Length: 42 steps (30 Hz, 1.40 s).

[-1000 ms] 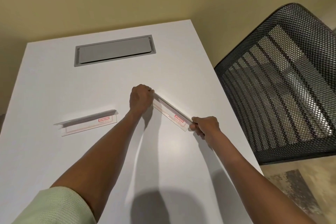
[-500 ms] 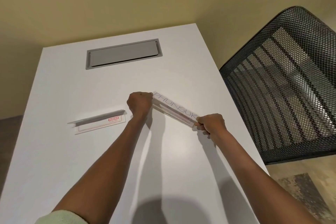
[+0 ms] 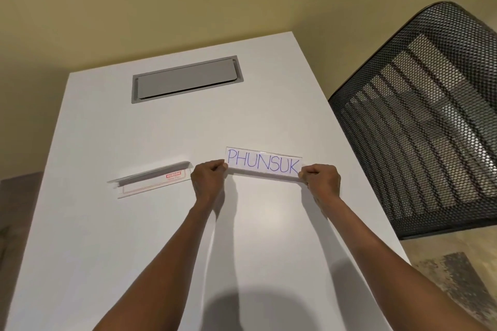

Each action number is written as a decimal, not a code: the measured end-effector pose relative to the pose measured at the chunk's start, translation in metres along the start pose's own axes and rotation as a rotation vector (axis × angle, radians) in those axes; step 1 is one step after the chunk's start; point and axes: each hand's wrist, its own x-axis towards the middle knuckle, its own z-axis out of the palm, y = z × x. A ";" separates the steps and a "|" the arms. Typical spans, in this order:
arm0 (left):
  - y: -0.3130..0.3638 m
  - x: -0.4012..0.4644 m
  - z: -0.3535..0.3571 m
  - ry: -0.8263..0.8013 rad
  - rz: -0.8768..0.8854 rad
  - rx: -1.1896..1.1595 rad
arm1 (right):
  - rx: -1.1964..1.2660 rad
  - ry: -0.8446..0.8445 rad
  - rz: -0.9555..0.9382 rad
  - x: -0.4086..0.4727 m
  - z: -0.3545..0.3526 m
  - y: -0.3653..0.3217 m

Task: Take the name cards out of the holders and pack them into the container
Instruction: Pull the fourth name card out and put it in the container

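Your left hand (image 3: 208, 179) and right hand (image 3: 321, 180) pinch both ends of the clear acrylic holder showing the white "PHUNSUK" name card (image 3: 263, 165), right of the second clear holder (image 3: 153, 180); sliding the card out likely comes next.

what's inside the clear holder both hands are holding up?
Inside the clear holder sits a white name card handwritten PHUNSUK in blue. The left hand and right hand cover its two ends; its back side cannot be seen.
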 end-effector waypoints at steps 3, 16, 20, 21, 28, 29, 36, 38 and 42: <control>-0.007 -0.007 -0.003 -0.034 0.078 0.182 | -0.011 -0.002 -0.027 0.002 0.001 0.008; -0.019 -0.022 -0.001 -0.080 0.123 0.358 | -0.116 0.026 -0.052 0.009 0.002 0.026; -0.019 -0.022 -0.002 -0.100 0.150 0.389 | -0.125 0.033 -0.058 0.009 0.002 0.026; -0.019 -0.022 -0.003 -0.107 0.159 0.395 | -0.123 0.031 -0.058 0.009 0.001 0.026; -0.019 -0.019 -0.010 -0.078 0.185 0.434 | -0.140 0.006 -0.122 0.005 -0.001 0.029; -0.020 -0.018 -0.012 -0.066 0.206 0.418 | -0.143 0.009 -0.139 0.005 -0.003 0.030; -0.011 -0.008 -0.029 -0.118 0.670 0.556 | -0.297 -0.062 -0.379 0.008 -0.019 0.022; -0.006 -0.002 -0.030 -0.181 0.735 0.615 | -0.396 -0.105 -0.483 0.010 -0.021 0.016; 0.003 0.007 -0.027 -0.292 0.690 0.736 | -0.665 -0.239 -0.532 0.012 -0.023 0.002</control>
